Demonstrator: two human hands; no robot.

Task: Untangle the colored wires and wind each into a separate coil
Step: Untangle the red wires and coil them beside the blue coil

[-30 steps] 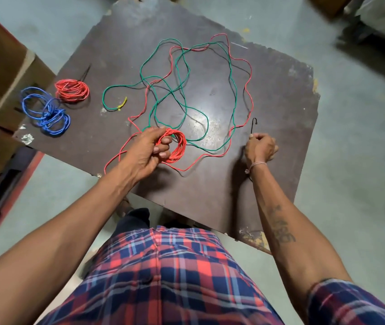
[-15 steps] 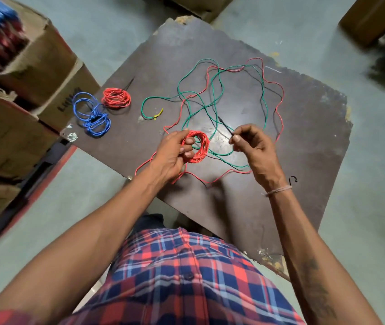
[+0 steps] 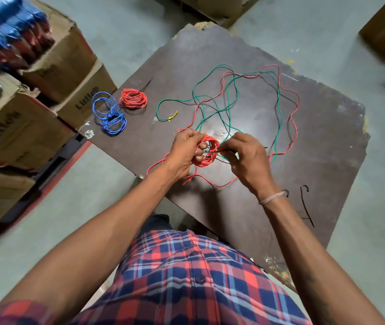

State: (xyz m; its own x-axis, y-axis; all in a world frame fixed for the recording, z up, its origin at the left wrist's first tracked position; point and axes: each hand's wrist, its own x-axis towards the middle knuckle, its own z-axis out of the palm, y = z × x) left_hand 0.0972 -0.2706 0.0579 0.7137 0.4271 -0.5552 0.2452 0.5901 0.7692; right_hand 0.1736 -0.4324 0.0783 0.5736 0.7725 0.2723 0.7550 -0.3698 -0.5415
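Red plastic-coated wire, wound into a small round coil [image 3: 207, 151], sat in the left hand [image 3: 186, 151], whose fingers were curled through and around its loops, apparently to keep the turns from springing apart; the right hand [image 3: 245, 158] met it from the other side, thumb and forefinger pinched together on a thin dark tie wire [image 3: 217, 151] laid across the coil, which reads as a binding about to be threaded through and twisted; both hands hovered just above the dark, scuffed wooden board [image 3: 327, 137], close to the body, where the work could be seen. A loose tail of the same red wire [image 3: 222, 184] trailed beneath the hands and ran out into the tangle behind, so this coil was likely not the whole of the red length, though I could not tell where it ended. Beyond the hands the long green wire [image 3: 278, 109] and more red looped over one another, still unsorted, with a thin black strand among them; a short yellow tip [image 3: 173, 115] marked one green end. Further left, set aside near the board's edge as finished work, lay a tied red coil [image 3: 133, 99] and, just beside it, a looser blue coil [image 3: 110, 116]; spare black tie wires [image 3: 306, 205] waited near the right wrist; brown cardboard cartons [image 3: 34, 109] stood stacked beyond the board.
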